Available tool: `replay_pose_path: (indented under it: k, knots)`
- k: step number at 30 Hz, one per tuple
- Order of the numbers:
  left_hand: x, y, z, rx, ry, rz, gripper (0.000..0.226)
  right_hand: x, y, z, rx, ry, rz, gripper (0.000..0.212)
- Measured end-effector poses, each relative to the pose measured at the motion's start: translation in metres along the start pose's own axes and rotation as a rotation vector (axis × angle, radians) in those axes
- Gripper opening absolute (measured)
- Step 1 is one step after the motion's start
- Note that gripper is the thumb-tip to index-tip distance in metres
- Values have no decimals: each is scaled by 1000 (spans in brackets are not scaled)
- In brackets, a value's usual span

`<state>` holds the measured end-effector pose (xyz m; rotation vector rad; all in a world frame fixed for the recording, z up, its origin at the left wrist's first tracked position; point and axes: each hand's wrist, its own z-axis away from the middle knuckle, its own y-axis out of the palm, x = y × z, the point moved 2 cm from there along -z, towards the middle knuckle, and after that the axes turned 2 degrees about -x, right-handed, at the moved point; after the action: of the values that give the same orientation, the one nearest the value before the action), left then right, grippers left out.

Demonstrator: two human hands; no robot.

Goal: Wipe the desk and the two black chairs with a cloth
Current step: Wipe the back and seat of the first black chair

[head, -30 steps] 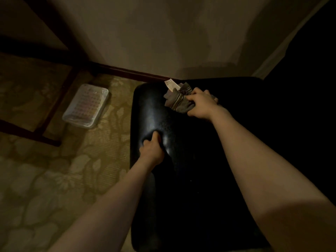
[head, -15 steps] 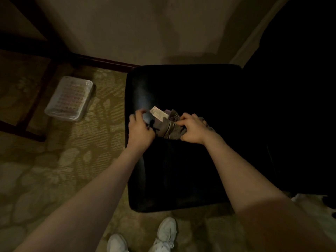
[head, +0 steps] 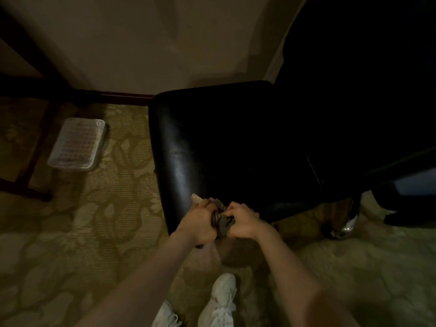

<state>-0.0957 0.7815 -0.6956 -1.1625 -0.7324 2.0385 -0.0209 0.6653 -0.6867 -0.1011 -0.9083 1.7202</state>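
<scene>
The bunched cloth is gripped by the left hand and the right hand together, at the black chair seat's near edge

The chair seat stands on the carpet, near the wall behind it. At the seat's near left corner, the left hand and right hand hold the cloth between them. A plastic tray lies on the carpet to the left. The shoes stand nearest.
</scene>
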Motion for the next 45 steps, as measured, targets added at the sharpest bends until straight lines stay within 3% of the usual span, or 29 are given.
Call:
replay_pose_path:
  k: [2, 4, 6, 10, 13, 15, 18, 21, 23, 25, 28, 33, 37, 39, 42, 45]
  knots:
    - [-6, 10, 12, 95, -18, -69, 46, -4, 11, 20, 135, 67, -135, 53]
    - [-16, 20, 23, 237, 1, -171, 36, -11, 25, 40, 281, 91, -156, 39]
    - [-28, 26, 30, 288, 28, -213, 34, -24, 30, 52, 282, 89, -143, 33]
    - [-59, 10, 9, 133, 15, 11, 32, -59, -14, 46, 29, 48, -192, 60]
    - [-91, -5, -26, -6, 86, 134, 51, -81, -65, 36, -246, -77, -224, 53]
    - [-105, -14, -55, -86, 109, 125, 65, -91, -90, 26, -420, -164, -94, 50]
    - [-112, -17, -101, -223, 132, 37, 64, -109, -109, 0, -569, -184, 150, 55]
    - [-106, 2, -121, -187, 106, -150, 57, -127, -93, -25, -508, -150, 184, 58]
    - [-102, 27, -114, -150, 96, -77, 55, -137, -74, -27, -514, -141, 126, 57]
    - [-100, 46, -99, -221, 83, -2, 50, -141, -63, -21, -518, -156, 110, 54]
    - [-106, 59, -81, -264, 74, -42, 39, -144, -51, -6, -448, -145, 70, 52]
    - [-123, 70, -67, -112, 106, -113, 41, -158, -24, 19, -398, -80, -45, 50]
    - [-144, 85, -47, 171, 105, -302, 64, -179, 4, 33, -134, 4, -270, 56]
    - [-160, 100, -35, 291, 93, -327, 57, -194, 17, 43, -56, 55, -310, 60]
    - [-183, 101, -43, 201, 38, -197, 53, -217, 1, 47, -163, 48, -335, 56]
    - [-207, 82, -75, -10, 92, -63, 50, -232, -47, 48, -446, 53, -414, 49]
